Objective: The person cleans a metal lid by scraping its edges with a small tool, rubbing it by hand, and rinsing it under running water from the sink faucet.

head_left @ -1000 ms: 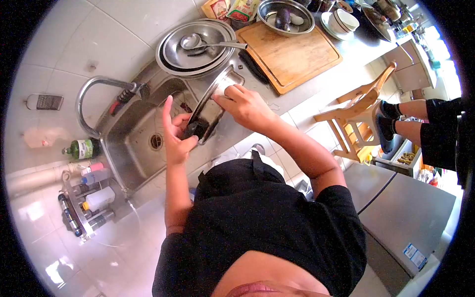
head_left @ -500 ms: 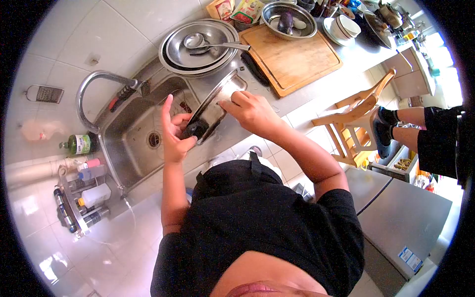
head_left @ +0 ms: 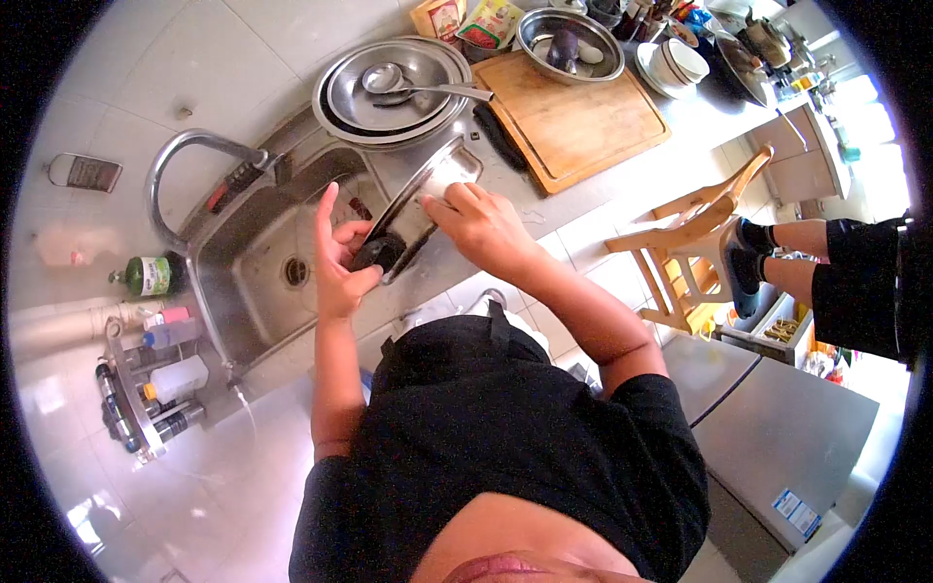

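between the left hand and the right hand, a tilted metal pan

the left hand is clamped on the pan's lower end, its thumb over a black piece there, perhaps a handle or knob, its index finger sticking up free. the right hand has its fingers bunched against the pan's upper part; whether they pinch anything small cannot be told. the step in hand looks like close work on the pan's inner face, one hand bracing while the other rubs or picks. the next move would seem to call for a firm left hold and light right fingertips, since bare metal may slip, above all if wet.

the pan looks shallow, thin at its curved rim, with a dull sheen that turns bright by the right fingertips. left of the left hand is a squarish steel sink, scuffed inside, with a round drain; above it arches a polished tubular faucet. beyond both hands sit nested round basins, silvery and smooth, a ladle laid across them. past the right hand, on the glossy surface, lies a grained wooden cutting board; farther off, a metal bowl holds a glossy dark eggplant.
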A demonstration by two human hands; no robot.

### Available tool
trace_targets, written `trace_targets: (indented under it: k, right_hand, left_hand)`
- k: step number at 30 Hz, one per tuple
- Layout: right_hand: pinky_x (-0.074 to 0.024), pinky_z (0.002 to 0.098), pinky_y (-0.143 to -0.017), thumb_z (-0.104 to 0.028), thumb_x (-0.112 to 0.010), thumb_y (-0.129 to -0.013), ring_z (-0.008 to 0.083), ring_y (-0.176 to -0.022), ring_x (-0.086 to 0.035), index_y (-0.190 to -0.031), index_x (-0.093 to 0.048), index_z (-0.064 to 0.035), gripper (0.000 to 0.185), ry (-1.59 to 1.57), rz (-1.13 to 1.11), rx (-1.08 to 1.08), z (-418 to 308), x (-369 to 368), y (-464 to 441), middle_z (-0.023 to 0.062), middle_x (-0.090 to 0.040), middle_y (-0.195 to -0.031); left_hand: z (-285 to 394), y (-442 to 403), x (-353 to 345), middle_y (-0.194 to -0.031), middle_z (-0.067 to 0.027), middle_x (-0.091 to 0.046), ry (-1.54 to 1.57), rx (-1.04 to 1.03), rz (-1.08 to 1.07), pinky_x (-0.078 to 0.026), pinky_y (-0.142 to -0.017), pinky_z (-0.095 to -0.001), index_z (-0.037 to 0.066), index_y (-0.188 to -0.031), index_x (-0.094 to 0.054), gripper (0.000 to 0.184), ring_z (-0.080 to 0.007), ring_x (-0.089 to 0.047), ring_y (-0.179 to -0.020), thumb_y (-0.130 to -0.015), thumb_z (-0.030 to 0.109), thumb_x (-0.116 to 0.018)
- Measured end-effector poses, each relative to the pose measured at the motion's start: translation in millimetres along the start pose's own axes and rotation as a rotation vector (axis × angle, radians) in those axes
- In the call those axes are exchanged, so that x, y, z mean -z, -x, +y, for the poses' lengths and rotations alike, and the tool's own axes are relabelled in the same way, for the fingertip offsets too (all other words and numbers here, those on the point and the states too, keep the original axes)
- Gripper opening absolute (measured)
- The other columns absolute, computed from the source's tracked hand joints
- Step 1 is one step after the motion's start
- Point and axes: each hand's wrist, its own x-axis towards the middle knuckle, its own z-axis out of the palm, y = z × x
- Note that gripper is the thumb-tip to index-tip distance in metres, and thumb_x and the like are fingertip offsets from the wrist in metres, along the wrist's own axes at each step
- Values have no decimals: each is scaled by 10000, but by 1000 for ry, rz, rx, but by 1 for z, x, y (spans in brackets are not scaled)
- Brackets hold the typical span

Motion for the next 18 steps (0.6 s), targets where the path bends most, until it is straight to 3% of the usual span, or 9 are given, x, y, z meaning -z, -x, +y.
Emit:
trace_targets:
  k: [18]
  right_hand:
    - [-476,356,-585,-19,-605,-680,245,-718,-560,-1040,-645,-92,369,-82,0,15,10,2,-1,62,-501,-788]
  left_hand:
    - [7,-3,3,-971,-117,-618,24,10,2,-488,-786,-266,114,-1478,-127,1059,-199,-628,-903,-524,-77,-544]
